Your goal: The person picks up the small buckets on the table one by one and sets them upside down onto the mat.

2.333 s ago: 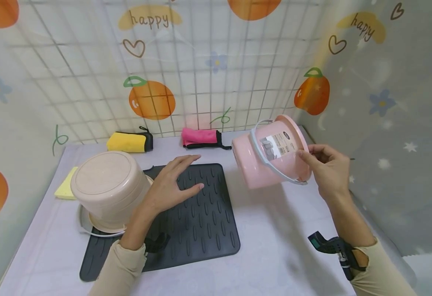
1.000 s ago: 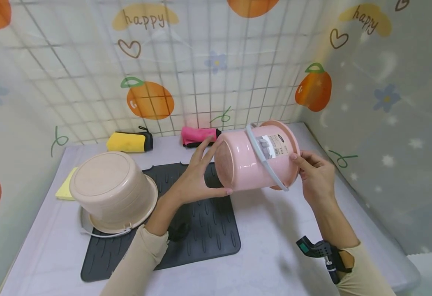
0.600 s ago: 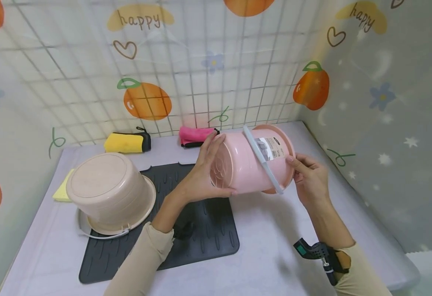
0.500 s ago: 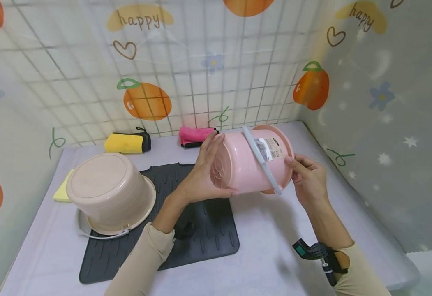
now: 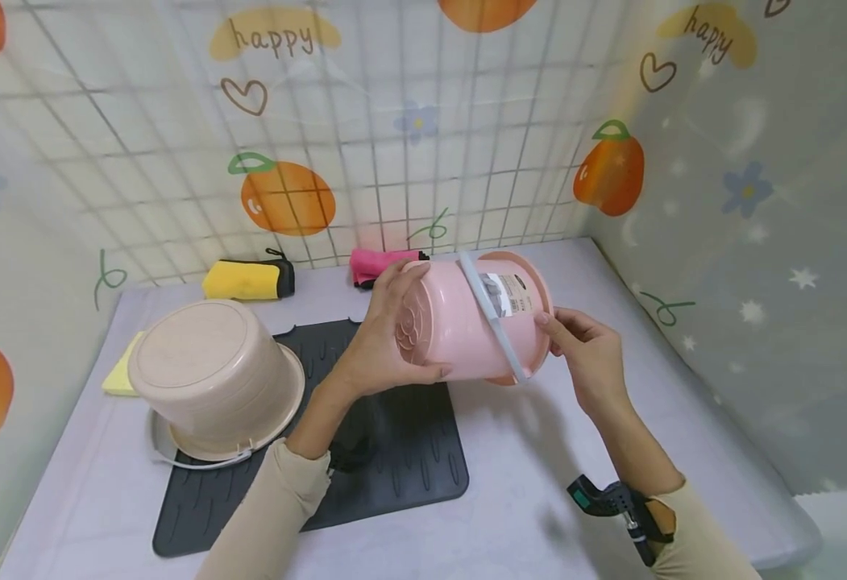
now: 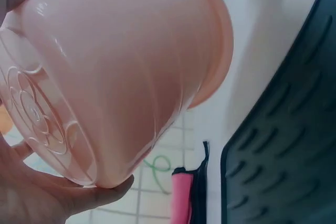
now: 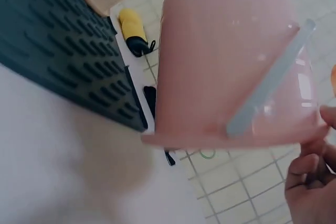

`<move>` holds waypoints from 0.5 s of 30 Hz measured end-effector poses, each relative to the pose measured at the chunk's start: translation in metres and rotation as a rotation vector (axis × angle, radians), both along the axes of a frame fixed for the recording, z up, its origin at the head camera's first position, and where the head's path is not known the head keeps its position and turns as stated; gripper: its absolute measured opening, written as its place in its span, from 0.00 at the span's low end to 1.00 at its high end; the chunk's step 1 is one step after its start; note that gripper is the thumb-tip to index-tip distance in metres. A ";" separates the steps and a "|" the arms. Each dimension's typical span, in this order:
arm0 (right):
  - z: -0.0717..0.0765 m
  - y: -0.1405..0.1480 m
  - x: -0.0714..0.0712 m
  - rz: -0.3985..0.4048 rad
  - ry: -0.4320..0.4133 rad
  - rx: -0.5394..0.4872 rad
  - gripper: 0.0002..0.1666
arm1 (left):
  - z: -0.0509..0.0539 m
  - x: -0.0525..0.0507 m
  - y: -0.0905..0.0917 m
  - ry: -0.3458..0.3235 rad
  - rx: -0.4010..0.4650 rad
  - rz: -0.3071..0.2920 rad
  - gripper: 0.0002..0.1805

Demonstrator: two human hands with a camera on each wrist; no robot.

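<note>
A pink bucket [image 5: 459,322] lies on its side in the air, its base to the left and its mouth to the right. My left hand [image 5: 375,346] grips it around the base, thumb below and fingers above. At the rim, my right hand [image 5: 590,354] pinches the edge between thumb and fingers. The pale blue handle [image 5: 492,318] hangs across the bucket's side, near a paper label [image 5: 506,295]. In the left wrist view a ringed pattern shows on the bucket's base [image 6: 37,108]. The inside of the bucket is hidden.
An upturned beige bucket [image 5: 205,370] stands partly on a black ribbed mat [image 5: 423,443] at left. A yellow rolled cloth [image 5: 245,279], a pink rolled cloth [image 5: 375,264] and a yellow pad [image 5: 122,370] lie along the back and left of the white table [image 5: 525,499].
My left hand has come across from near the beige bucket and taken hold of the pink bucket's base. The pink bucket has turned nearly level and moved left, my right hand with it.
</note>
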State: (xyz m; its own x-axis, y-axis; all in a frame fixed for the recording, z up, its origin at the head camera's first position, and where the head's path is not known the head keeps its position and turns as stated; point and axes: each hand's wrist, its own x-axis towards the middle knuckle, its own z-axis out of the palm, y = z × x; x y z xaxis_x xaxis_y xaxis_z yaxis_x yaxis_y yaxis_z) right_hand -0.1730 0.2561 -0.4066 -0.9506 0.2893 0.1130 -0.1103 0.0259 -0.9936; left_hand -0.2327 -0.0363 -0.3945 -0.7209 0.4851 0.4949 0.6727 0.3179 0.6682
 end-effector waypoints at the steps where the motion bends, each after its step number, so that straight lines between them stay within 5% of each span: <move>1: 0.001 0.000 0.001 0.018 0.004 0.055 0.22 | 0.001 0.000 -0.003 0.003 -0.005 0.003 0.66; 15: -0.008 -0.006 0.009 0.153 0.022 0.411 0.15 | 0.011 0.007 -0.048 -0.039 -0.092 0.091 0.65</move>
State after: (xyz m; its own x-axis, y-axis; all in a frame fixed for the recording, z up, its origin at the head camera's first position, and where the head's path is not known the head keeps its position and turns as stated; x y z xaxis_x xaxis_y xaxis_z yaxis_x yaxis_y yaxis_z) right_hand -0.1644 0.2504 -0.4146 -0.9751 0.0716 0.2098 -0.1645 0.4006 -0.9014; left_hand -0.2254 -0.0838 -0.3837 -0.7821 0.4585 0.4220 0.6120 0.4375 0.6589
